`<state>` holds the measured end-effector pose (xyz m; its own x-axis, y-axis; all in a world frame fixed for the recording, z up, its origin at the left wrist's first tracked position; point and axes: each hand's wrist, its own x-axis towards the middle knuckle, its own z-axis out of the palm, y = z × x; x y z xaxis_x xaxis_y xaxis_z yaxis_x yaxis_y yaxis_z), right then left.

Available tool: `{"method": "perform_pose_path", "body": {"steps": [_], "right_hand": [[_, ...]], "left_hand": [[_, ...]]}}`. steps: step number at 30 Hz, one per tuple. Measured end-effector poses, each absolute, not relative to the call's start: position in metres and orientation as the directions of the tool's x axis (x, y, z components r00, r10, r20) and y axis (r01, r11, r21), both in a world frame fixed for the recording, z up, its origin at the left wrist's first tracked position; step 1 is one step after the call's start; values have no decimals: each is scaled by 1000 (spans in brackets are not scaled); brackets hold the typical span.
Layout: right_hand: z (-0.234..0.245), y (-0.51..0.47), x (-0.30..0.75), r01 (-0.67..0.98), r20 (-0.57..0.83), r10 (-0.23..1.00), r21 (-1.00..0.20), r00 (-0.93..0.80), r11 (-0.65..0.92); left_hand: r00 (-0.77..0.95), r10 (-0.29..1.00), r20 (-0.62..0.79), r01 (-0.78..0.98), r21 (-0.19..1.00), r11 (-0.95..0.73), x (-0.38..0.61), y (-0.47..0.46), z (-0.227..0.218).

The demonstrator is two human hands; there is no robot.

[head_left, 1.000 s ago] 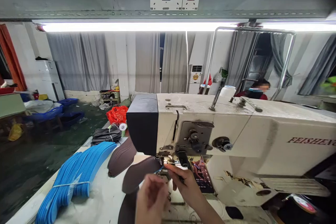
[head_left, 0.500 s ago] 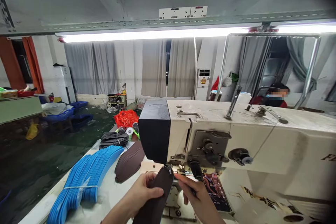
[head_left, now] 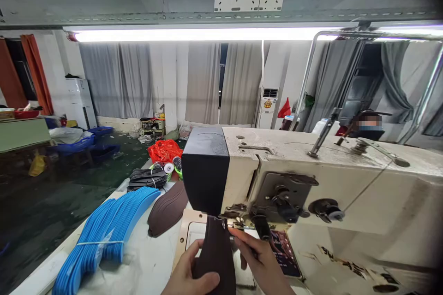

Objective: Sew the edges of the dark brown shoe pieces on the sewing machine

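Note:
A long dark brown piece of material (head_left: 216, 253), seemingly fabric or leather, runs from the needle area of the sewing machine (head_left: 277, 184) toward me. My left hand (head_left: 197, 272) grips its left edge, thumb on top and fingers beyond the edge. On the other side, my right hand (head_left: 258, 258) is closed, its forefinger reaching to the piece's right edge just below the needle area. Something small and dark shows under its fingers; I cannot make out what it is. The machine's black end cover (head_left: 205, 175) hides the piece's far tip.
Left of the machine lie a brown curved stack (head_left: 168, 209), a tied bundle of blue strips (head_left: 107, 235) and a black bundle (head_left: 147, 179). Behind them are a red plastic bag (head_left: 165, 150) and thread spools. A phone-like screen (head_left: 285, 253) rests under the arm. A person (head_left: 368, 126) sits beyond.
The brown piece has swung from slanting to nearly straight under the machine head. My left hand has moved right and lower along it. The view has shifted slightly.

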<state>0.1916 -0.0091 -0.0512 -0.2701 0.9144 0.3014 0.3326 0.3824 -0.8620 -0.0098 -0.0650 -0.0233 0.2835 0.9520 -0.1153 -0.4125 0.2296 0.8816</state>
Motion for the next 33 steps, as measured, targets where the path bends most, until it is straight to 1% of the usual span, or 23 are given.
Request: {"method": "perform_pose_path", "body": {"steps": [6, 13, 17, 21, 25, 29, 33], "right_hand": [[-51, -10, 192, 350, 311, 913, -851, -265, 391], [-47, -11, 188, 327, 351, 906, -849, -237, 415], [-43, -13, 187, 335, 352, 908, -847, -227, 412], [-47, -12, 188, 341, 341, 912, -849, -230, 403], [-51, -11, 189, 354, 334, 913, -845, -235, 401], [-49, -12, 190, 320, 302, 918, -869, -258, 376], [-43, -13, 188, 321, 321, 914, -863, -248, 390]], "left_hand": [[242, 964, -113, -458, 862, 216, -14, -68, -20], [236, 968, -84, -380, 909, 172, -16, -57, 1], [198, 975, -100, -346, 924, 165, -13, -50, 7], [135, 989, -65, -355, 928, 109, -6, -47, 6], [89, 989, -115, -340, 930, 139, -1, -46, 2], [77, 982, -174, -325, 927, 190, 2, -40, -2], [81, 983, -164, -333, 925, 181, 5, -35, -1]]}}
